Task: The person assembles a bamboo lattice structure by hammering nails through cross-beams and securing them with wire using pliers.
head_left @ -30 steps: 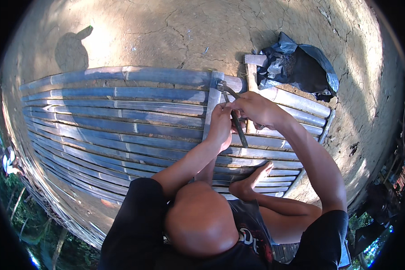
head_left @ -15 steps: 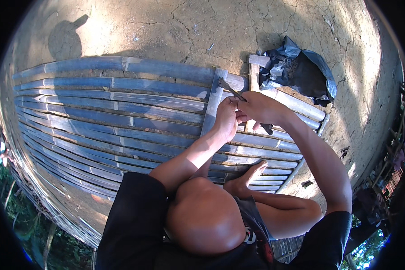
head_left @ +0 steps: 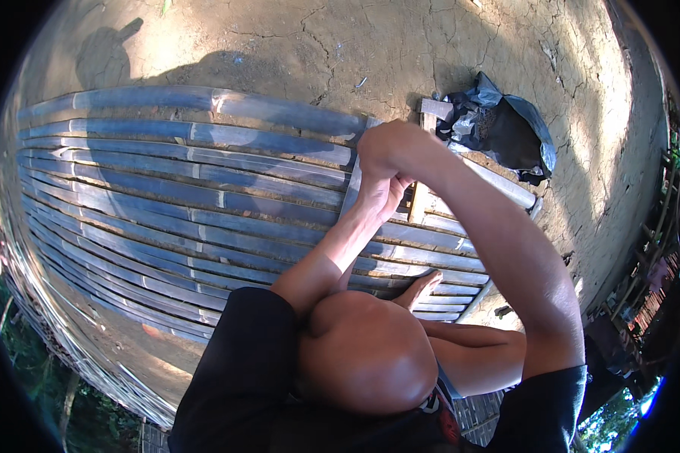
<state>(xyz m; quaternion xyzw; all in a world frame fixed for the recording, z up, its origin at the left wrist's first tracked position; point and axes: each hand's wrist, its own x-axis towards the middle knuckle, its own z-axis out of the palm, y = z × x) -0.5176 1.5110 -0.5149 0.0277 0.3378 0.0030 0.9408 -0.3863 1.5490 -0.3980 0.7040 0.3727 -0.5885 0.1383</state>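
Near the far edge of the bamboo bench [head_left: 151, 183], your right hand [head_left: 389, 147] curls over your left hand [head_left: 385, 198], the two touching. Fingertips and anything between them are hidden, so I cannot tell whether the fingers are wide, narrow or holding something. Close at 3 o'clock, partly behind your right wrist, is a pale wooden strip [head_left: 418, 202]; at 8 o'clock a grey strip [head_left: 349, 198] crosses the slats. A crumpled black bag [head_left: 510, 136] crowds 2 o'clock; dirt ground [head_left: 279, 45] spreads wide at 12. Slats run long toward 9, ending sooner at 4. Your bent knee [head_left: 370, 355] fills 6.
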